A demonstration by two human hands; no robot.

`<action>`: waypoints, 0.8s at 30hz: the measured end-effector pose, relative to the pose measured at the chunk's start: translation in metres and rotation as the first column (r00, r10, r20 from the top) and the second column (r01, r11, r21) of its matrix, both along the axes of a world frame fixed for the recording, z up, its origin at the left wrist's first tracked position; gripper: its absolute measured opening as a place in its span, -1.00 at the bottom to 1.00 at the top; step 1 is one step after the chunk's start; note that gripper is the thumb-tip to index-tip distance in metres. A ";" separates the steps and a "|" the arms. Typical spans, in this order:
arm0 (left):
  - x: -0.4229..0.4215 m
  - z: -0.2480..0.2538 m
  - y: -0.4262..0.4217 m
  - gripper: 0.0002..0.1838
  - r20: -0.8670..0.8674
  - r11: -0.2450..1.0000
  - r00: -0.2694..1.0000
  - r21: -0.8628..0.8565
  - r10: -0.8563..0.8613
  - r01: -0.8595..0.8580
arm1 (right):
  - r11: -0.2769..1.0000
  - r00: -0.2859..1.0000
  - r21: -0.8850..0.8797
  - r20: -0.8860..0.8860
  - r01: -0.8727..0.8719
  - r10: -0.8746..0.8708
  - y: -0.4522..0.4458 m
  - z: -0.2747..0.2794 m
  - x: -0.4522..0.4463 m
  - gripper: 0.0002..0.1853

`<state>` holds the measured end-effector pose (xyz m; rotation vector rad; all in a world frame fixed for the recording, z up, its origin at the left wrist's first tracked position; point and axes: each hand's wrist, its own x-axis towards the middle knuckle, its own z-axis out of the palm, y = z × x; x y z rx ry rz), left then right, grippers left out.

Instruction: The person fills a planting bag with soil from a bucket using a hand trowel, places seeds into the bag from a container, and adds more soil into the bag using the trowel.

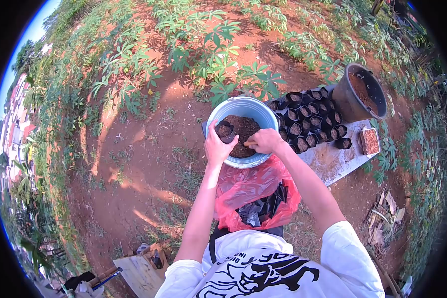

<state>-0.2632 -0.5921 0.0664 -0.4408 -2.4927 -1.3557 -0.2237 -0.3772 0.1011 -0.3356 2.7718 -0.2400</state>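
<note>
A light blue bucket with dark soil inside stands in front of me. Over its left side my left hand holds a small black pot, upright and with soil in it. My right hand is closed round a short wooden handle above the soil; the tool's far end is hidden. Right of the bucket, several soil-filled black pots stand close together on a pale board. Nearer my body lies a red plastic bag with black plastic in it.
A large dark bucket of reddish soil stands at the board's back right, beside a small tray of brown material. Leafy plants grow in the ground beyond. Dry leaves lie at the right, and wooden boards at the lower left.
</note>
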 end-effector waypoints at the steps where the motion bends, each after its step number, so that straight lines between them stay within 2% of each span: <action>1: -0.001 0.000 0.001 0.01 -0.019 1.000 1.000 0.006 0.001 0.000 | 1.000 0.999 0.001 0.034 0.008 -0.008 -0.001 0.007 0.000 -0.70; 4: 0.000 -0.001 0.001 0.02 -0.011 1.000 1.000 0.008 0.003 -0.003 | 0.999 0.999 -0.028 0.023 0.043 -0.043 -0.004 0.012 0.001 -0.68; 7: -0.001 -0.002 0.000 0.03 0.021 0.999 1.000 0.047 -0.018 0.017 | 0.974 0.983 -0.184 -0.104 0.129 -0.150 -0.001 0.000 -0.001 -0.62; 10: 0.002 0.001 -0.001 0.05 0.004 1.000 1.000 0.014 -0.006 0.006 | 0.942 0.953 -0.265 -0.163 0.208 -0.256 -0.003 -0.006 -0.001 -0.57; 13: 0.002 0.002 -0.001 0.05 0.026 1.000 0.999 0.014 -0.025 0.025 | 0.919 0.914 -0.306 -0.241 0.246 -0.325 -0.007 -0.007 0.002 -0.55; 16: 0.001 0.002 0.000 0.02 -0.039 1.000 0.999 0.007 -0.022 0.022 | 0.896 0.882 -0.331 -0.265 0.295 -0.389 -0.009 -0.012 0.002 -0.59; 24: 0.002 0.001 -0.001 0.03 0.005 1.000 1.000 -0.020 -0.015 0.016 | 0.909 0.867 -0.317 -0.328 0.272 -0.374 -0.009 -0.018 0.004 -0.65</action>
